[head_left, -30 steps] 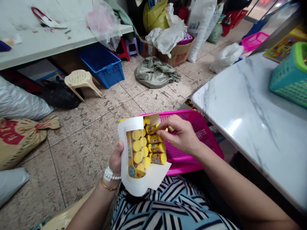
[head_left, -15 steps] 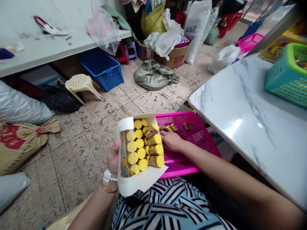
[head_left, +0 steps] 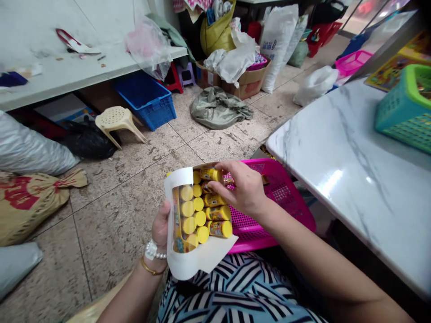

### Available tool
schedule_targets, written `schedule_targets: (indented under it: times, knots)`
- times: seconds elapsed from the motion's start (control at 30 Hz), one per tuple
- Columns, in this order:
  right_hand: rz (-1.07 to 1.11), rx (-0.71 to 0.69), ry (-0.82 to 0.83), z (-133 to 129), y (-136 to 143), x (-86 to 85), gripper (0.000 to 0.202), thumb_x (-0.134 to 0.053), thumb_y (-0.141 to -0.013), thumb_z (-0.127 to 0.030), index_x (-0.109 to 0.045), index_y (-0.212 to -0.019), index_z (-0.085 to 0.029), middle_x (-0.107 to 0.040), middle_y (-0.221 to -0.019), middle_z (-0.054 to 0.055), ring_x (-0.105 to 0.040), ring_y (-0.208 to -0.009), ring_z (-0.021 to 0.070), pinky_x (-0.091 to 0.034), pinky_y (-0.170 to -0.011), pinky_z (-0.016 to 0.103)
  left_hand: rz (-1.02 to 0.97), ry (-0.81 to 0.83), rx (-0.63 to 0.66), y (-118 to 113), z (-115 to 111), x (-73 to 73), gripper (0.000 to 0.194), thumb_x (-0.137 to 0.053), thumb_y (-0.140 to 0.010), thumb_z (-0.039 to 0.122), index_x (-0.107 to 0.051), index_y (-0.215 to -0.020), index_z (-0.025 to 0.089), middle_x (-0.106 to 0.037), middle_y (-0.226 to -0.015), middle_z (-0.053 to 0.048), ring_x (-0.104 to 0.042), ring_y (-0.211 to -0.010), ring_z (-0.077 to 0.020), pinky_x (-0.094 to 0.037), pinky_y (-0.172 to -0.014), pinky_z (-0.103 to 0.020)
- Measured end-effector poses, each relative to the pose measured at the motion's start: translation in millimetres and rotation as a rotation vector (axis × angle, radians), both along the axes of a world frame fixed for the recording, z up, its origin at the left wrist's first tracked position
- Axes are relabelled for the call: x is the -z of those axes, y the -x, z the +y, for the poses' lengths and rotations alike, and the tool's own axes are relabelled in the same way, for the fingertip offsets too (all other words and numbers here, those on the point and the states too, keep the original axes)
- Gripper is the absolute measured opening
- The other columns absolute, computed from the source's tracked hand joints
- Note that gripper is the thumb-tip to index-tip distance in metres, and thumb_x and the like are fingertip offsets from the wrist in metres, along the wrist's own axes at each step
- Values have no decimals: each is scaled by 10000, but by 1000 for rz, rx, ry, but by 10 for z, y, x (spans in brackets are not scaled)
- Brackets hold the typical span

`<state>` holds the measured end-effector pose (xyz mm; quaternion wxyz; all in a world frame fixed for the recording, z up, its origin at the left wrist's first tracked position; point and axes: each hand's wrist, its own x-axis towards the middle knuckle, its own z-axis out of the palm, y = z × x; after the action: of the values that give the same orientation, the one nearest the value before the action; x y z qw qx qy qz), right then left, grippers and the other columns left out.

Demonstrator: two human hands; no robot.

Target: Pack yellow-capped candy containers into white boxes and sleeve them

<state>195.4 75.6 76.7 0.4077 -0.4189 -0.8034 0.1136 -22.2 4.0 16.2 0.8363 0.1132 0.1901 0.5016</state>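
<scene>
My left hand (head_left: 161, 225) is wrapped around the left side of an open white cardboard box (head_left: 215, 258) with a clear window. Several small yellow-capped jars (head_left: 220, 229) with printed labels lie in rows inside it. At the box's upper right, my right hand (head_left: 244, 186) pinches one more yellow-capped jar (head_left: 210, 174) between thumb and fingers, lying on its side across the top of the row. Beneath my right hand, a pink plastic basket (head_left: 289, 193) rests by my lap; a few small jars in it are mostly hidden behind the hand.
A marble-patterned table (head_left: 323, 121) stands close on the right, bearing a teal and green basket (head_left: 404, 112). On the floor ahead are a beige stool (head_left: 116, 117), a blue crate (head_left: 151, 105) and a crumpled grey-green sack (head_left: 218, 107). Tied sacks (head_left: 37, 202) lie at the left.
My right hand has risen out of the pink basket and moved to the box's upper right with a jar in its fingers. My left hand still holds the box.
</scene>
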Motion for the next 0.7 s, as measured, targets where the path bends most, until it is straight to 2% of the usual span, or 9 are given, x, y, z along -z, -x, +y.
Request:
schedule_targets:
  times: [0.07, 0.17, 0.27, 0.37, 0.43, 0.57, 0.63, 0.7]
  knots:
    - [-56, -5, -12, -3, 18, 55, 291, -621, -926, -440, -634, -1056, -180, -722, -892, 70, -617, -831, 214, -520, -782, 361, -16, -41, 20, 2, -15, 5, 430, -548, -935, 503, -664, -1243, 226, -739, -1204, -87, -585, -1302, -296, -395, -1159, -507]
    - [-136, 21, 71, -29, 11, 71, 341, -560, -963, -461, -637, -1136, -177, -719, -904, 68, -633, -814, 204, -514, -730, 332, -23, -68, 45, -14, -7, -20, 442, -532, -947, 508, -647, -1273, 232, -730, -1232, -93, -574, -1316, -290, -389, -1164, -498]
    - [-224, 103, 138, -70, 34, 54, 416, -523, -983, -489, -602, -1273, -201, -719, -1054, 89, -667, -860, 204, -515, -703, 316, -53, -80, 70, -40, 31, -63, 414, -531, -948, 513, -667, -1244, 258, -725, -1246, -83, -570, -1319, -294, -385, -1163, -505]
    - [-250, 84, 220, -78, 85, 40, 478, -584, -942, -504, -588, -1305, -194, -699, -1174, 111, -668, -924, 235, -529, -745, 350, -75, -93, 99, -42, 62, -74, 362, -538, -945, 510, -714, -1148, 267, -737, -1223, -71, -580, -1306, -302, -386, -1157, -520]
    - [-254, 56, 273, -61, 115, 33, 451, -625, -911, -487, -628, -1245, -184, -719, -1115, 102, -657, -913, 250, -529, -774, 378, -66, -92, 109, -27, 64, -53, 361, -532, -949, 512, -721, -1133, 265, -732, -1239, -74, -580, -1306, -306, -389, -1153, -531]
    - [-302, 52, 171, -27, 148, 16, 381, -616, -910, -476, -694, -1136, -180, -725, -928, 98, -592, -853, 264, -495, -807, 427, -70, -77, 101, 1, 34, 9, 415, -504, -958, 534, -694, -1209, 264, -728, -1255, -85, -610, -1272, -300, -413, -1136, -523]
    - [-334, 75, 104, -28, 171, 10, 427, -626, -893, -514, -696, -1132, -168, -705, -904, 111, -562, -858, 276, -478, -823, 449, -77, -76, 109, 5, 19, 22, 445, -498, -963, 527, -682, -1247, 238, -752, -1201, -91, -641, -1230, -291, -431, -1125, -496]
    - [-372, 120, 91, -40, 211, 10, 460, -641, -860, -579, -707, -1044, -163, -679, -905, 125, -552, -867, 288, -471, -821, 462, -75, -69, 114, 3, 13, 21, 452, -505, -962, 524, -689, -1240, 219, -767, -1161, -93, -656, -1207, -290, -438, -1120, -483]
